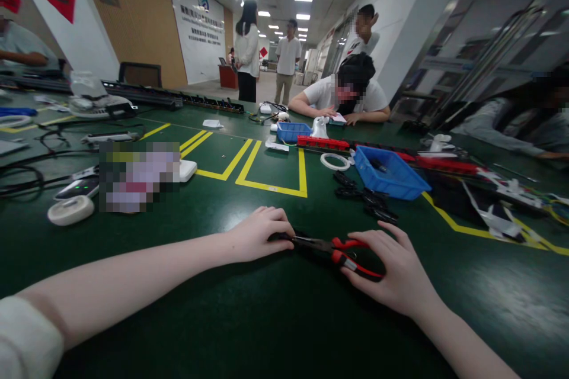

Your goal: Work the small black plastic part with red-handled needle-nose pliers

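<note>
Long-nose pliers [336, 250] with red and black handles lie across the grip of my right hand [393, 263], its fingers and thumb around the handles. Their narrow metal jaws point left, towards my left hand [260, 234]. The fingers of that hand are closed in a pinch around a small black part [279, 237], mostly hidden by the fingers. The jaw tips meet the part at my left fingertips. Both hands are just above the dark green table [213, 331], near its front.
Ahead to the right is a blue bin [391, 172] beside bundled black cables [367, 198] and a white ring [335, 161]. Yellow tape [271, 188] marks the table. To the left are a white puck-shaped device [71, 210] and loose cables. A person [340, 92] leans on the far side.
</note>
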Available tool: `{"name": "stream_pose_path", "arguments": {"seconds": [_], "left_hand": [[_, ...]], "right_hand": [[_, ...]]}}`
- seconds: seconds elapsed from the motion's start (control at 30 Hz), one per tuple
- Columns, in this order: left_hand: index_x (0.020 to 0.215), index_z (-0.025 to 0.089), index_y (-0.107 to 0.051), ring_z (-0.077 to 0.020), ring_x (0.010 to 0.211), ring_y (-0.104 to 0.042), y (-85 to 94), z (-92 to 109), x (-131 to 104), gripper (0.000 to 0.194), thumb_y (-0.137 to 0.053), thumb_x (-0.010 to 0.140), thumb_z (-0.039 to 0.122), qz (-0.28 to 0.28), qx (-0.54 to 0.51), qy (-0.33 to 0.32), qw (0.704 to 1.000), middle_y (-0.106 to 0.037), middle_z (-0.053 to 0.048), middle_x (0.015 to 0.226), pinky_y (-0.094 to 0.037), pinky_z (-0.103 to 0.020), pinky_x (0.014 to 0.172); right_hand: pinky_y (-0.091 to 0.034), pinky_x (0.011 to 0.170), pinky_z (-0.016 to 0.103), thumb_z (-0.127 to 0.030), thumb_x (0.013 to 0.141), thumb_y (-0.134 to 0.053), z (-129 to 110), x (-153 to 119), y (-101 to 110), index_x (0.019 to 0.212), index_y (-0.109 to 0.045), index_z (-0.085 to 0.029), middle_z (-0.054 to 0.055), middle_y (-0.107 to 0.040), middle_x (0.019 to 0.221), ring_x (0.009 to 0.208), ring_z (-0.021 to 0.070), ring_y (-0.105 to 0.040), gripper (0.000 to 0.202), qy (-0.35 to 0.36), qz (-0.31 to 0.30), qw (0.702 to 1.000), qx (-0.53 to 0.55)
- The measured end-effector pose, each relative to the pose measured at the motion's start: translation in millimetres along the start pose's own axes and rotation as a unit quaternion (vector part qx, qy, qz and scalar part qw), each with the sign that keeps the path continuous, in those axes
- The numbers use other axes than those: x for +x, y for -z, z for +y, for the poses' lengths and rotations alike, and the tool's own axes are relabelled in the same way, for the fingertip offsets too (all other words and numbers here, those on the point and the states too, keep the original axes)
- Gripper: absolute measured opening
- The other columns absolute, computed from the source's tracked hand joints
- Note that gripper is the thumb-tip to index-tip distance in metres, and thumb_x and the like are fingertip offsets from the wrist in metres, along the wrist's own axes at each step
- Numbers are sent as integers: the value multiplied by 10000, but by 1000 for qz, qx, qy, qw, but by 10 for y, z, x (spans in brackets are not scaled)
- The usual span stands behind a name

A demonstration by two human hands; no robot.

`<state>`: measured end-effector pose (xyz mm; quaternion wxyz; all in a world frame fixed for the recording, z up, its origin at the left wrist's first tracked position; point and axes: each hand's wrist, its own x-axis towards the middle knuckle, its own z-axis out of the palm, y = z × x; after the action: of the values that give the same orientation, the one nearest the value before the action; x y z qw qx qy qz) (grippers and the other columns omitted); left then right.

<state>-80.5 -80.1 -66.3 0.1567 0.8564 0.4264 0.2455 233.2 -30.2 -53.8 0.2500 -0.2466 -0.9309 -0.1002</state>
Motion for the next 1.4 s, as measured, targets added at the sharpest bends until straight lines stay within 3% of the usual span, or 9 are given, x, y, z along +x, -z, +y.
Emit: {"name": "stream_pose_path", "arguments": {"seconds": [0.27,0.7,1.17,1.4], "left_hand": [[1035,209,-668,-212,990,-584,7,-2,-4,133,-650,942,302,-2,-2,2,1000,-603,-41,1037,-437,-371,897],[1052,215,-671,-211,994,-588,23,-26,-1,148,-635,951,318,-12,-4,-2,1000,-609,-44,1055,-444,-361,886],[1047,203,-653,-211,978,-591,29,9,7,130,-628,951,288,-10,1,-9,1000,-606,-52,1061,-454,-356,854],[1052,206,-654,-204,964,-583,20,-17,8,143,-643,944,299,-11,-1,-9,1000,-598,-46,1051,-455,-346,843]], "right_hand": [[-454,938,503,-444,795,-695,-43,9,-6,1133,-590,-206,68,-743,1008,899,264,-692,427,-20,-10,1000,6],[-429,888,455,-406,838,-646,-112,53,58,1152,-571,-164,104,-739,1006,852,254,-694,404,40,46,996,-63],[-397,1002,518,-431,816,-674,-61,36,20,1144,-573,-189,80,-741,1002,871,253,-698,420,31,6,999,-30],[-359,1062,541,-415,809,-686,-92,55,37,1140,-579,-194,70,-739,991,869,257,-699,412,30,21,999,-35]]}}
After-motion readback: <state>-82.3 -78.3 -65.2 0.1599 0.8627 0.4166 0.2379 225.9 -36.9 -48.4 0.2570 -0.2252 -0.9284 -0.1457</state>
